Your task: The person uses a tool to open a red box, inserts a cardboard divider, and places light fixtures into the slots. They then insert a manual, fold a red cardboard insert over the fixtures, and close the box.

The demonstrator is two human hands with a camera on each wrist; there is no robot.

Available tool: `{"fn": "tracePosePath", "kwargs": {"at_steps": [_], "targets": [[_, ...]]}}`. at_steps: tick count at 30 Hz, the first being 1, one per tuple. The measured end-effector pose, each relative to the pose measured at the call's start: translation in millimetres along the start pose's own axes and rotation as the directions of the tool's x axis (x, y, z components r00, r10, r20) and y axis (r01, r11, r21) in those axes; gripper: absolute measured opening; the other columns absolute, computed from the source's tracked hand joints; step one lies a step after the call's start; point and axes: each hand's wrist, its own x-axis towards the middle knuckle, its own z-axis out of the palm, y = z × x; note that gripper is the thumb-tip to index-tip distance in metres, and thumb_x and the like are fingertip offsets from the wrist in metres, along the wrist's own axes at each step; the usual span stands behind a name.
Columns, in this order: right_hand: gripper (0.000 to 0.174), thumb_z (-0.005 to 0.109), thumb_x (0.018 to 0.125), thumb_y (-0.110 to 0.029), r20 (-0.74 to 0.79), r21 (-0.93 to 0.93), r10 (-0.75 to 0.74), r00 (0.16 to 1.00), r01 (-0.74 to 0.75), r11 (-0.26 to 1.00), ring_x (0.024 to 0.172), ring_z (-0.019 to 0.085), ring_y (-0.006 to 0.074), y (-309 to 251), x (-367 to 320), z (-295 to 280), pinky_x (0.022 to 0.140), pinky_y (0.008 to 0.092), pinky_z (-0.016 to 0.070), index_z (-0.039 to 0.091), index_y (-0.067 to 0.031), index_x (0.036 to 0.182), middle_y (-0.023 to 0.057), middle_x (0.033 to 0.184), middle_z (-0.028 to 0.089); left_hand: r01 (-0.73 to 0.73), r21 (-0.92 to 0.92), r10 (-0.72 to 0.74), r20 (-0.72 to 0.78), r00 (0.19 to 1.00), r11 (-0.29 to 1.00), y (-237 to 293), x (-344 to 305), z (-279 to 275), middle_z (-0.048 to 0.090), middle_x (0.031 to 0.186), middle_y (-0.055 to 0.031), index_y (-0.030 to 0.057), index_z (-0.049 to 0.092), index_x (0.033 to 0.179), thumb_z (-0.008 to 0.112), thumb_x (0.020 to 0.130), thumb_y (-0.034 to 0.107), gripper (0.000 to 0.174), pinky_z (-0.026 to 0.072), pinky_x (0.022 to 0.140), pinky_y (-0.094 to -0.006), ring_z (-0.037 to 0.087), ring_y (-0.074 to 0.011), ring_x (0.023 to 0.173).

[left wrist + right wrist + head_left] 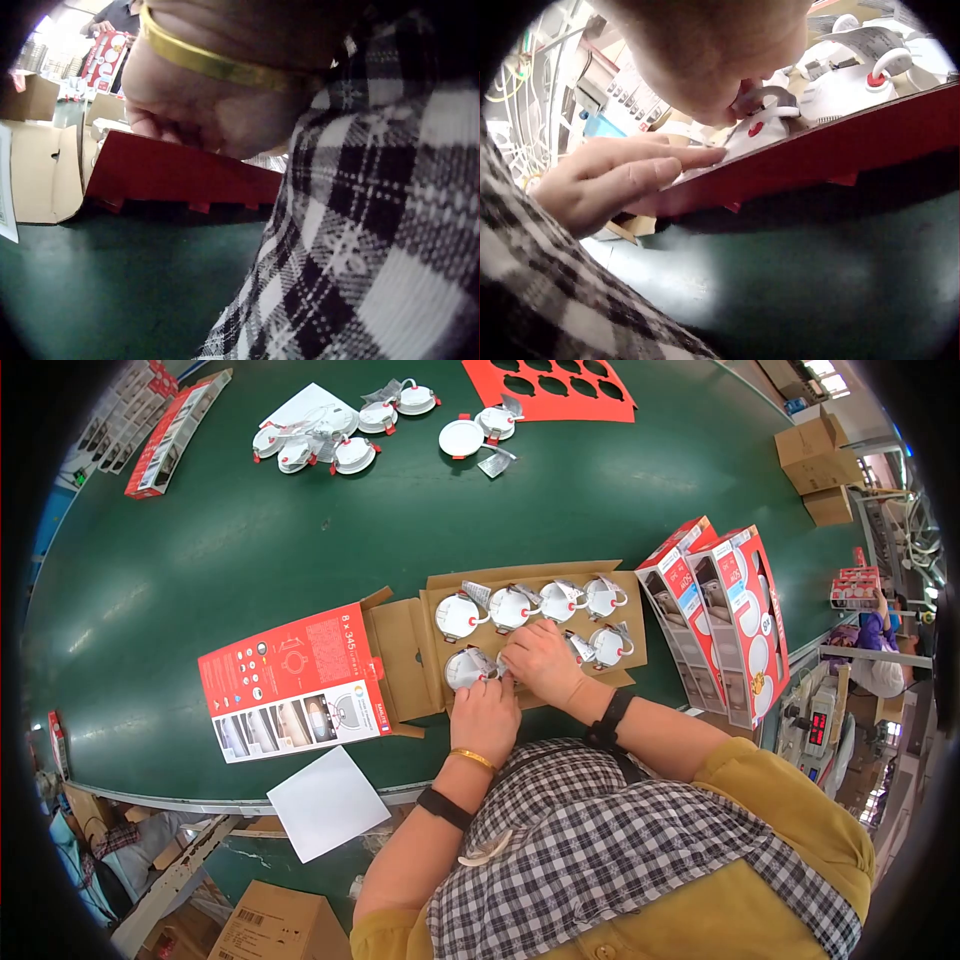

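Note:
An open carton (433, 592) lies on the green table, holding two rows of white round downlights (461, 617) with red cable grommets and silvery tags. Over the front row, my right hand (545, 665) curls its fingers at one downlight (769, 129), beside its looped cable. The hand hides part of that downlight. Close by, my left hand (485, 715) reaches over the carton's near edge, next to the front-left downlight (466, 669). In the right wrist view its fingers (697, 157) stretch fairly straight along the red wall. The carton's printed red lid (290, 680) spreads to the left.
Two red-and-white cartons (740, 625) stand right of the open one. Loose downlights (355, 454) lie at the far side near a red sheet with round holes (560, 390). A white sheet (328, 802) overhangs the near edge. Another person (120, 19) holds a carton beyond.

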Motion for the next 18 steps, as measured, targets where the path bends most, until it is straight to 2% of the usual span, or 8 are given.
{"fn": "tracePosePath", "kwargs": {"at_steps": [2,4,5,7,10,14,16,18], "targets": [[0.009,0.069,0.077,-0.013,0.015,0.016,0.013,1.0,-0.013,1.0,0.087,0.059,0.0217,2,-2,-1,0.084,0.0356,0.043,0.068,-0.0102,0.085,0.0022,0.086,0.061,-0.006,0.003,0.006,-0.003,1.0,1.0,0,0,-1,0.057,0.082,-0.0024,0.0034,0.067,0.117,0.058,0.09,0.02,0.032,0.0414,0.075,-0.0354,0.056,-0.0194,0.083],[0.012,0.069,0.082,-0.011,-0.037,0.23,0.131,0.991,-0.12,0.966,0.094,0.062,0.022,8,-7,0,0.087,0.0354,0.044,0.071,-0.0084,0.094,0.0028,0.096,0.066,-0.005,0.005,0.005,0.015,1.0,1.0,0,0,-3,0.057,0.082,-0.0024,0.0034,0.066,0.12,0.058,0.09,0.02,0.035,0.0413,0.075,-0.0352,0.056,-0.0192,0.082],[0.012,0.069,0.082,-0.011,-0.036,0.23,0.134,0.99,-0.122,0.965,0.094,0.062,0.022,9,-9,-1,0.087,0.0354,0.044,0.071,-0.0084,0.094,0.0028,0.096,0.066,-0.007,0.004,0.007,0.017,1.0,1.0,0,1,-3,0.057,0.082,-0.0024,0.0034,0.066,0.12,0.058,0.09,0.02,0.035,0.0413,0.075,-0.0352,0.056,-0.0192,0.082],[0.015,0.068,0.087,-0.01,-0.017,0.352,0.301,0.953,-0.276,0.894,0.099,0.063,0.0224,9,-11,-3,0.09,0.0355,0.0447,0.072,-0.0074,0.101,0.0038,0.103,0.069,0.002,0.003,-0.002,0.027,1.0,1.0,0,1,-4,0.056,0.081,-0.0024,0.0042,0.067,0.119,0.059,0.09,0.02,0.034,0.0413,0.075,-0.0351,0.056,-0.0192,0.082],[0.015,0.068,0.088,-0.008,-0.014,0.371,0.311,0.95,-0.284,0.884,0.098,0.063,0.0256,8,-11,-8,0.09,0.037,0.0476,0.071,-0.0058,0.102,0.0059,0.103,0.068,0.004,0.015,-0.004,0.032,0.999,1.0,-1,0,0,0.056,0.083,-0.0031,0.0073,0.065,0.121,0.064,0.087,0.023,0.037,0.0416,0.075,-0.0361,0.056,-0.0198,0.083],[0.015,0.067,0.088,-0.006,-0.009,0.451,0.365,0.931,-0.322,0.832,0.099,0.063,0.0274,8,-8,-17,0.088,0.0375,0.0501,0.071,-0.0044,0.103,0.009,0.104,0.068,-0.003,0.008,0.003,0.022,1.0,1.0,0,2,-3,0.057,0.081,-0.0022,0.0047,0.066,0.119,0.06,0.089,0.02,0.034,0.0413,0.076,-0.0355,0.056,-0.0194,0.082],[0.013,0.067,0.087,-0.006,-0.126,0.479,0.372,0.92,-0.272,0.835,0.089,0.064,0.0306,14,-7,-22,0.081,0.0376,0.0523,0.071,-0.0038,0.1,0.0124,0.099,0.067,0.01,0.002,-0.01,0.029,1.0,1.0,0,2,-3,0.058,0.083,-0.0027,0.0055,0.066,0.119,0.06,0.089,0.021,0.034,0.0416,0.076,-0.036,0.057,-0.0198,0.083],[0.013,0.066,0.089,-0.005,-0.175,0.478,0.393,0.903,-0.271,0.835,0.088,0.064,0.0293,25,-7,-35,0.078,0.0362,0.0524,0.071,-0.0035,0.101,0.0124,0.099,0.067,0.024,-0.009,-0.024,0.036,0.999,1.0,0,1,-4,0.058,0.084,-0.0034,0.0067,0.066,0.119,0.063,0.088,0.022,0.035,0.0423,0.077,-0.0369,0.057,-0.0208,0.084]]}}
